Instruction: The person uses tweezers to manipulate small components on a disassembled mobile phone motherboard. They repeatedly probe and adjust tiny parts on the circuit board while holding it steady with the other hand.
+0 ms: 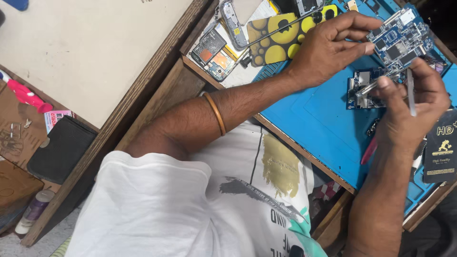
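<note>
blue mat [309, 119], wooden bench [176, 88], cluttered parts

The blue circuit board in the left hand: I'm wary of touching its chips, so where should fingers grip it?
By its bare side edges, as the left hand does, coming from the near-left side; the circuit board is thin, flat, tilted, with chips covering its face.

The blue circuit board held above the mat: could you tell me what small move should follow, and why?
Probably bring the metal tweezers tips onto the blue circuit board: the left hand holds it tilted above the blue work mat, and the right hand pinches the tweezers just below it.
</note>
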